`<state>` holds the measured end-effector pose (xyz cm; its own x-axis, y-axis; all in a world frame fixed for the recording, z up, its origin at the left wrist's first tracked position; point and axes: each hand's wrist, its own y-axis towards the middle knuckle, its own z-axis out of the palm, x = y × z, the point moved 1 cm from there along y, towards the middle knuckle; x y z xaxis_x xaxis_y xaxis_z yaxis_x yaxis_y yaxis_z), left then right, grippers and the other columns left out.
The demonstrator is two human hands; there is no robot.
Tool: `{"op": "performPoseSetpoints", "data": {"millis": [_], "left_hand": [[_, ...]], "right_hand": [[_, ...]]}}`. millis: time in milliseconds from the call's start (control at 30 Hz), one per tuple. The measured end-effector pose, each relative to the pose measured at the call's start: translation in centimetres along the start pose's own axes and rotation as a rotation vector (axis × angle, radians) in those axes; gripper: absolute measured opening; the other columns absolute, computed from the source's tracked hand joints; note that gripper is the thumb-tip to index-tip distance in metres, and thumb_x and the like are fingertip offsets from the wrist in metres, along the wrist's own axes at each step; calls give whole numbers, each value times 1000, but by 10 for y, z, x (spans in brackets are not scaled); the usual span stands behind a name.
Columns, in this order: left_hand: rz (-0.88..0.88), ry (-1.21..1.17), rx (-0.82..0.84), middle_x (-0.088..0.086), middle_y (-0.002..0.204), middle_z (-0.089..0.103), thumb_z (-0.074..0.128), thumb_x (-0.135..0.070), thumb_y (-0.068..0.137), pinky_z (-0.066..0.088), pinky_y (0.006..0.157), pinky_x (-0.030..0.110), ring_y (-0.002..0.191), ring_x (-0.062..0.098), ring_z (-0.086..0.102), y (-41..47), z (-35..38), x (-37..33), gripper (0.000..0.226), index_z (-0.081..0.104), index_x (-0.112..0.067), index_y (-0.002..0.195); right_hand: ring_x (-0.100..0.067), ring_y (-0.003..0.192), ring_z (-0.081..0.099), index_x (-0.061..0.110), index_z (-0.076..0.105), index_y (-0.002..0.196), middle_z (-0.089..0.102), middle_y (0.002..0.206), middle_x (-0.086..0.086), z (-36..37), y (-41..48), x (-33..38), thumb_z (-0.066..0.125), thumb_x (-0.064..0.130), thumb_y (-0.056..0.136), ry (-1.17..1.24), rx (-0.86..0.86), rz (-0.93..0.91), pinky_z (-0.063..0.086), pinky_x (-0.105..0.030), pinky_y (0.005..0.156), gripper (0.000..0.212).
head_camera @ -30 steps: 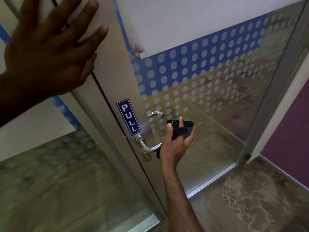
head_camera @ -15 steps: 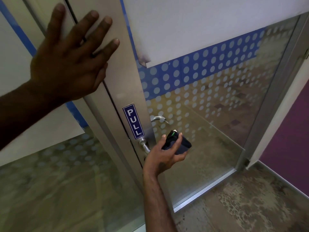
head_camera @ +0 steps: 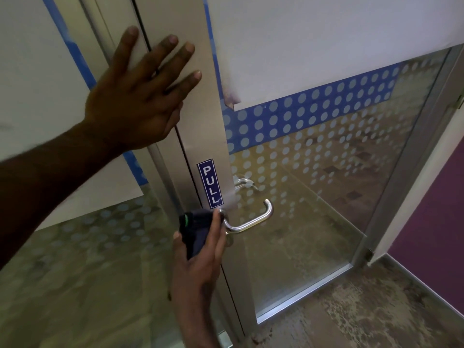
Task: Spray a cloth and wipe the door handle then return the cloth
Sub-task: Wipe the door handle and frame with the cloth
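Wiping is the step in hand. The right hand (head_camera: 200, 262) holds a dark folded cloth (head_camera: 195, 231), pinched between thumb and fingers, and presses its top edge against the base of the handle (head_camera: 253, 221), where the lever meets the door frame (head_camera: 200, 116) just below the PULL label (head_camera: 210, 183). The cloth covers only that root; the bar and its upturned end stand bare and show no contact.

The left hand (head_camera: 140, 96) is spread wide and empty, flat across the seam between frame and adjoining post, in my judgement bracing the door against the wiping pressure.

Whether the cloth is damp cannot be told; no spray bottle is in view.

Next move, as judged: carry the cloth outward along the bar to the bend and tip, wrapping it round the metal so the underside is reached, while the left hand holds the door steady. The return of the cloth is not yet due.

Count:
- Hands: two.
- Cloths: one, with a green mark at its edge.
- Handles: one on the near side; a second lever (head_camera: 242, 183) shows through the glass (head_camera: 326, 209) on the far side.
- Labels: one.
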<state>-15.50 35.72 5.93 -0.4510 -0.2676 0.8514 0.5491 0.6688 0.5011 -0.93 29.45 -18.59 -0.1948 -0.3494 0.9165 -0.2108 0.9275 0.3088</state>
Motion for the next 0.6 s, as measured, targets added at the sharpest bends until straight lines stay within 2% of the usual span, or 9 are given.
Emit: {"op": "performPoseSetpoints", "data": {"millis": [33, 100, 167, 233, 333, 367, 433, 500, 600], "left_hand": [[1, -1, 12, 27, 166, 30, 38, -32, 111, 30, 114, 75, 153, 47, 30, 0, 0, 0, 57, 31, -8, 163], [5, -8, 33, 27, 167, 28, 35, -33, 112, 29, 114, 75, 153, 47, 28, 0, -1, 0, 58, 27, -9, 164], [7, -16, 41, 28, 167, 27, 34, -32, 112, 28, 114, 76, 153, 48, 28, 1, -3, 0, 57, 26, -9, 164], [7, -28, 35, 28, 167, 27, 35, -31, 112, 28, 114, 75, 153, 48, 28, 1, -5, 0, 57, 26, -9, 164], [3, -8, 16, 27, 167, 28, 34, -32, 112, 29, 114, 75, 153, 47, 29, 1, -4, 0, 58, 25, -9, 164], [4, -8, 17, 27, 167, 27, 34, -32, 112, 29, 114, 75, 153, 47, 29, 1, -3, 0, 58, 24, -9, 165], [7, -10, 19, 27, 168, 26, 33, -33, 112, 29, 114, 75, 154, 47, 27, 1, -3, 0, 59, 23, -10, 165], [7, -4, 30, 27, 168, 24, 34, -34, 112, 28, 115, 74, 154, 46, 26, 0, -2, 1, 59, 21, -10, 165], [10, 9, 25, 27, 168, 26, 35, -34, 112, 28, 115, 74, 154, 46, 27, 0, -2, 1, 60, 23, -10, 165]], "right_hand": [[-15, 143, 36, 50, 14, 152, 22, 162, 7, -7, 7, -2, 66, 45, 81, -70, -50, -118, 44, -27, 106, 88], [-29, 138, 41, 35, 18, 155, 25, 163, -6, -28, 35, -16, 66, 51, 73, -437, -60, -379, 45, -47, 101, 96], [-36, 128, 52, 33, 31, 152, 32, 160, -14, -41, 62, -36, 71, 57, 72, -709, 76, -398, 49, -53, 91, 93], [-38, 128, 54, 37, 43, 146, 38, 156, -17, -49, 72, -57, 72, 65, 70, -899, 224, -429, 50, -58, 91, 86], [-44, 140, 37, 40, 48, 139, 31, 160, -15, -56, 81, -76, 65, 73, 69, -1013, 367, -618, 26, -73, 105, 79], [-46, 142, 32, 40, 48, 138, 28, 161, -14, -56, 84, -78, 58, 76, 72, -1015, 395, -668, 20, -75, 107, 76], [-49, 139, 33, 39, 46, 138, 27, 161, -14, -59, 89, -78, 49, 77, 79, -1057, 465, -719, 26, -75, 105, 70], [-50, 130, 45, 38, 45, 139, 31, 159, -17, -63, 94, -79, 55, 68, 83, -1124, 500, -794, 38, -73, 97, 64], [-49, 119, 55, 38, 45, 138, 38, 155, -21, -76, 103, -84, 65, 56, 82, -1147, 509, -923, 48, -69, 90, 62]]}}
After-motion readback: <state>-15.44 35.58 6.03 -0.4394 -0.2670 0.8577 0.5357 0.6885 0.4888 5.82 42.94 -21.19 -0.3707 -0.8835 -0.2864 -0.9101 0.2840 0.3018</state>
